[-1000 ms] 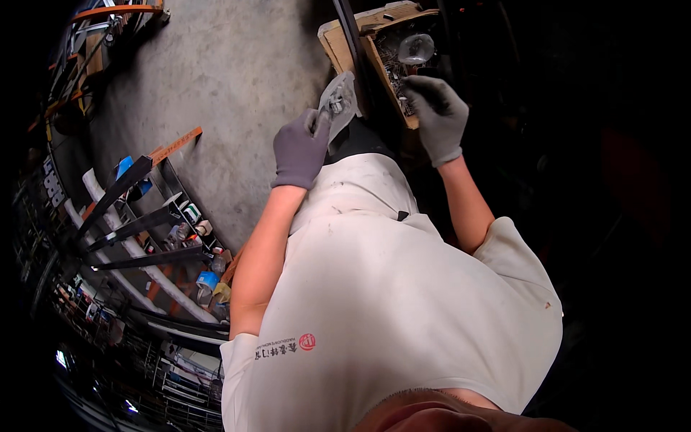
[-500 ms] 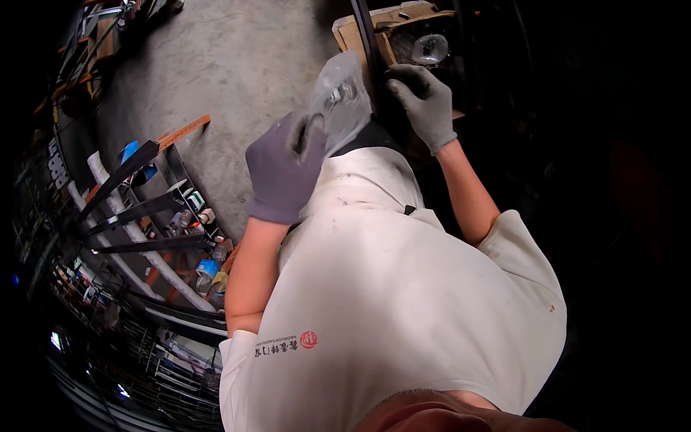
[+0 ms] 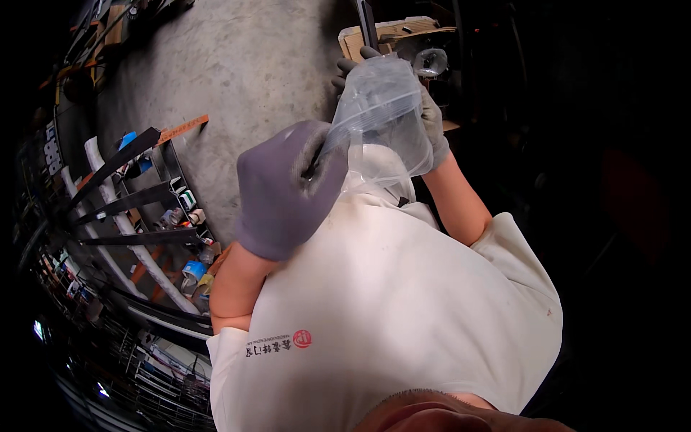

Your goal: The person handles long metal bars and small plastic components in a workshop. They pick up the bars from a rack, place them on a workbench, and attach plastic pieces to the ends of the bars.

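Note:
A clear plastic zip bag [image 3: 385,108] hangs tilted in front of my waist, its ridged strip crossing the middle. My left hand [image 3: 291,183], in a purple-grey knitted glove, is closed on the bag's near left edge. My right hand [image 3: 432,129], in a light grey glove, is behind the bag. Its fingers reach past the bag's far left side and curl against it, while the bag covers most of the palm. Whatever lies inside the bag cannot be made out.
Ahead stands an open cardboard box [image 3: 353,43] with a dark upright bar [image 3: 366,25] beside it. Another clear plastic bag [image 3: 430,63] lies there. To my left is a rack with dark metal bars [image 3: 137,205] and small containers, on a concrete floor [image 3: 209,79].
The bag has come nearer and to the right, and is spread wider. My right hand has moved from the box area to behind it. My left hand has turned, still gripping the bag.

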